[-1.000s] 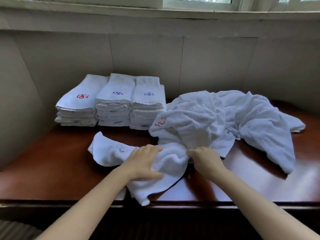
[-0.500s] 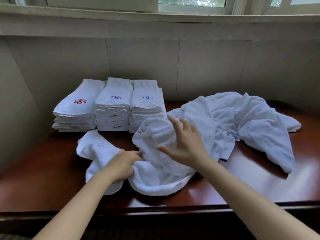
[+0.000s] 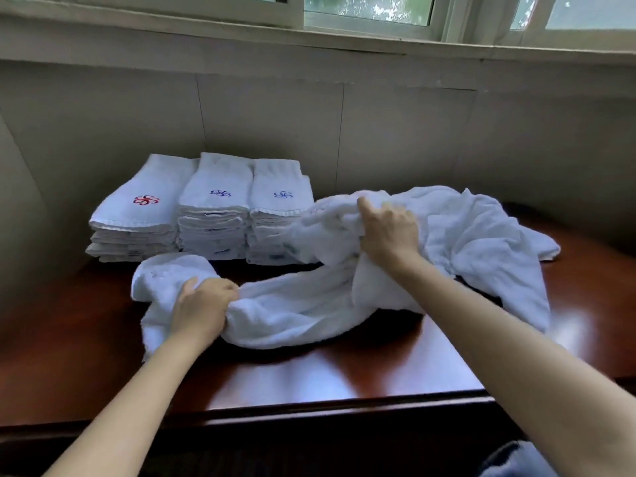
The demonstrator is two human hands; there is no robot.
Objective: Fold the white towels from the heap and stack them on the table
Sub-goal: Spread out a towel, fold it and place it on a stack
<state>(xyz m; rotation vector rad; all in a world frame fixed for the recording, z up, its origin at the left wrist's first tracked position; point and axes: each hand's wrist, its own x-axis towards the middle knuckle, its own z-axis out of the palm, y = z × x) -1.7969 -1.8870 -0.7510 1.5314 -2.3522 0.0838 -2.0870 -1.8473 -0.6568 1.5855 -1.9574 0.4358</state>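
Observation:
A loose white towel (image 3: 296, 304) lies stretched across the middle of the dark wooden table (image 3: 327, 373). My left hand (image 3: 203, 304) grips its bunched left part near the table surface. My right hand (image 3: 389, 232) grips the towel's other end, raised above the table in front of the heap of unfolded white towels (image 3: 481, 242) at the right. Three stacks of folded white towels (image 3: 206, 215) stand side by side at the back left, the left one with a red emblem, the other two with blue emblems.
A tiled wall rises directly behind the stacks and the heap, with a window sill above it. The table's front edge (image 3: 344, 407) runs close to my body. Bare polished wood shows at the front and far left.
My right hand has left the front of the towel, risen and closed on its far end by the heap. My left hand has pulled its end leftward, stretching the towel out.

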